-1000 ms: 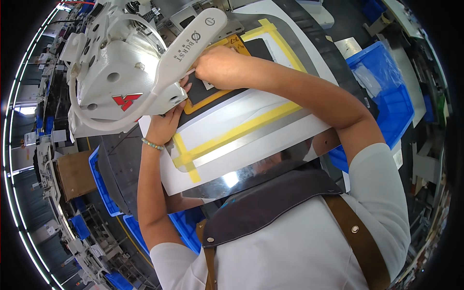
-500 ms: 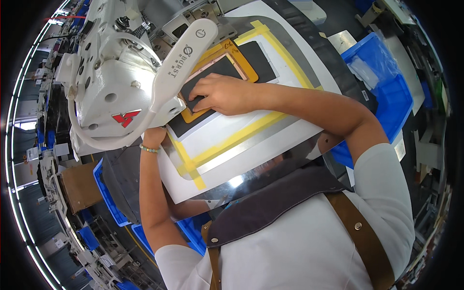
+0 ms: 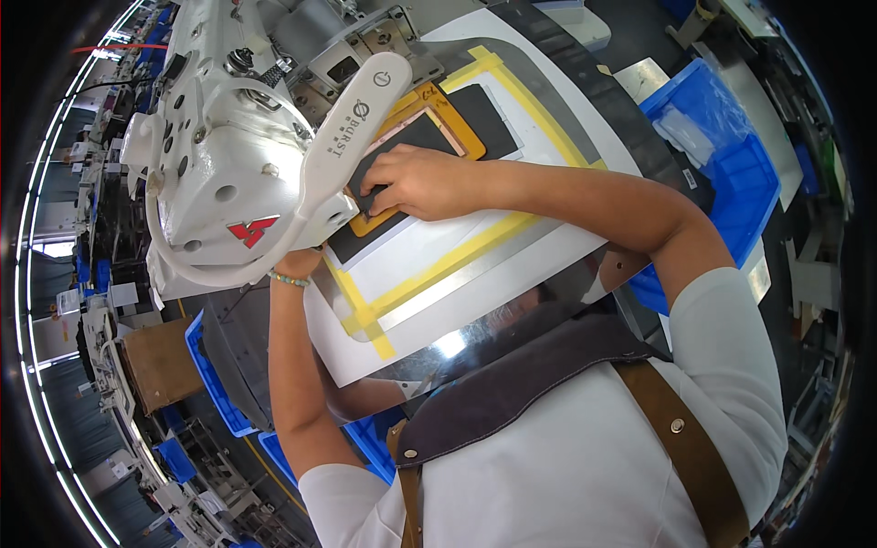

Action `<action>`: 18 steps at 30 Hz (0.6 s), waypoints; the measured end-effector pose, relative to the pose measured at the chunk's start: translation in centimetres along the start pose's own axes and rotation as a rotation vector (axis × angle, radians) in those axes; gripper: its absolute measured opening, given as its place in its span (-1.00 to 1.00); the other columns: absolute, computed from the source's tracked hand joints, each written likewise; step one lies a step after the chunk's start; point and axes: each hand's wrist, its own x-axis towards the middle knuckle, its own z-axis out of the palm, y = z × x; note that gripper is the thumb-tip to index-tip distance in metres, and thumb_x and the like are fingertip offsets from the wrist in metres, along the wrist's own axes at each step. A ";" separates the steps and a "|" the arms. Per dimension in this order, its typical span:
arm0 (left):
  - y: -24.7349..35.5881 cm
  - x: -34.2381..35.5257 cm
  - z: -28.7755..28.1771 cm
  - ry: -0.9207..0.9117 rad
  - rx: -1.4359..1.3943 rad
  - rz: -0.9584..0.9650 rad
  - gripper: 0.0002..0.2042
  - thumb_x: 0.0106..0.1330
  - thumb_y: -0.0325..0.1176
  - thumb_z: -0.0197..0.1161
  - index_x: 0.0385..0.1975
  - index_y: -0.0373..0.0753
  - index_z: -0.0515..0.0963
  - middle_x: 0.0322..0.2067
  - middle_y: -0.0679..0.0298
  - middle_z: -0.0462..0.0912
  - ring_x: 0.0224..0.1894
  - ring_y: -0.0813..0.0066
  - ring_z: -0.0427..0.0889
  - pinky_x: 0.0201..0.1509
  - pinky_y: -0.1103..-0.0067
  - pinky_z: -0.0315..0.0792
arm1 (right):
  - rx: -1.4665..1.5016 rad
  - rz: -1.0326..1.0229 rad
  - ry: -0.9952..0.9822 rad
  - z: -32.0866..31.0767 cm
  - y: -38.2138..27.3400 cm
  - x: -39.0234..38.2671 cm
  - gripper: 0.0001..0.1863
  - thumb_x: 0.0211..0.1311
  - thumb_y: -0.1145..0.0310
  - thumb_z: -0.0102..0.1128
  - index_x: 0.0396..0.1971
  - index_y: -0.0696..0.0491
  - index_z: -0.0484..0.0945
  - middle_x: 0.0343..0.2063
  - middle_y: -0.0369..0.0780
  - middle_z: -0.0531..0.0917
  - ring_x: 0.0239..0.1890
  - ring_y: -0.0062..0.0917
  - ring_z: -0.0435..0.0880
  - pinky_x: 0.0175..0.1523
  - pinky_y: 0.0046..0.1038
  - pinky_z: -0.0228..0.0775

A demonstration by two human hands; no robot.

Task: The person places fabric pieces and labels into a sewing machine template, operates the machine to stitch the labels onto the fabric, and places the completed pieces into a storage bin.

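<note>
My right hand point(image 3: 411, 183) rests with bent, parted fingers on a dark panel point(image 3: 409, 137) inside an orange rectangular frame point(image 3: 466, 135). Beneath that frame are a black pad point(image 3: 484, 114) and a white sheet point(image 3: 429, 242) edged with yellow tape point(image 3: 452, 258) on a metal plate. My left hand point(image 3: 297, 264) is mostly behind the white sewing machine head point(image 3: 228, 183), with only the wrist and back showing beside a beaded bracelet; its fingers are hidden. A white paddle-shaped arm point(image 3: 340, 137) hangs over the work, near the frame's left side.
A blue bin point(image 3: 735, 210) holding clear plastic bags stands to the right. A cardboard box point(image 3: 160, 363) and more blue bins point(image 3: 215, 388) are at the lower left. The machine's metal bracket point(image 3: 375, 46) is at the top, and other equipment lines both sides.
My right hand has shifted down from near the machine head and its fingers have spread, uncovering more of the panel. My left hand's fingers, partly visible earlier, are now hidden behind the machine.
</note>
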 end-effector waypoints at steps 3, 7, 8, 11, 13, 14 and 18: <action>-0.2 0.6 0.1 -0.010 -0.016 0.025 -0.51 0.24 -0.40 0.51 0.22 -0.17 0.67 0.12 0.04 0.76 0.18 -0.08 0.71 0.29 0.18 0.60 | 0.015 0.020 -0.016 0.3 0.3 0.0 -0.70 0.28 0.52 0.34 -0.05 -0.04 0.87 0.13 -0.22 0.73 0.24 -0.30 0.63 0.36 -0.21 0.40; 0.8 2.6 0.5 0.004 -0.409 -0.053 -0.53 0.26 -0.46 0.47 0.22 -0.20 0.66 0.18 0.10 0.72 0.22 0.02 0.68 0.36 0.24 0.54 | 0.019 0.012 0.011 0.6 1.6 0.3 -0.73 0.29 0.48 0.28 -0.12 -0.04 0.89 0.02 -0.23 0.77 0.19 -0.31 0.66 0.29 -0.22 0.42; 1.2 3.0 0.2 0.018 -0.498 -0.070 -0.54 0.27 -0.47 0.46 0.22 -0.21 0.66 0.19 0.12 0.71 0.24 0.05 0.67 0.38 0.26 0.53 | 0.020 0.013 0.002 0.3 1.5 0.7 -0.72 0.27 0.50 0.27 -0.12 -0.03 0.88 0.01 -0.23 0.77 0.19 -0.30 0.66 0.30 -0.22 0.42; 2.3 4.4 -0.4 0.042 -0.777 -0.123 -0.55 0.29 -0.51 0.43 0.21 -0.23 0.66 0.24 0.17 0.68 0.27 0.13 0.66 0.43 0.30 0.48 | 0.046 0.035 -0.048 -0.5 1.2 1.3 -0.69 0.24 0.56 0.28 -0.10 -0.02 0.89 0.10 -0.19 0.75 0.24 -0.27 0.64 0.37 -0.20 0.41; 2.7 5.4 -0.8 0.047 -0.971 -0.164 -0.56 0.31 -0.54 0.41 0.21 -0.25 0.66 0.27 0.20 0.66 0.30 0.18 0.64 0.46 0.34 0.46 | 0.064 0.055 -0.061 -0.9 1.3 1.6 -0.70 0.25 0.55 0.28 -0.11 -0.02 0.88 0.09 -0.19 0.75 0.24 -0.26 0.64 0.37 -0.19 0.41; 3.0 5.6 -0.9 0.048 -1.070 -0.186 -0.57 0.31 -0.55 0.40 0.21 -0.25 0.65 0.28 0.22 0.65 0.31 0.20 0.64 0.48 0.35 0.44 | 0.083 0.074 -0.078 -0.8 1.4 1.4 -0.71 0.25 0.54 0.28 -0.12 -0.01 0.88 0.09 -0.18 0.75 0.24 -0.25 0.64 0.37 -0.19 0.41; 3.1 5.9 -1.7 0.067 -0.252 0.165 -0.58 0.35 -0.59 0.35 0.22 -0.26 0.65 0.35 0.24 0.58 0.31 0.28 0.61 0.51 0.41 0.41 | 0.067 0.050 -0.032 -1.2 1.0 1.2 -0.73 0.27 0.53 0.27 -0.13 0.00 0.88 0.09 -0.17 0.75 0.23 -0.23 0.64 0.37 -0.17 0.42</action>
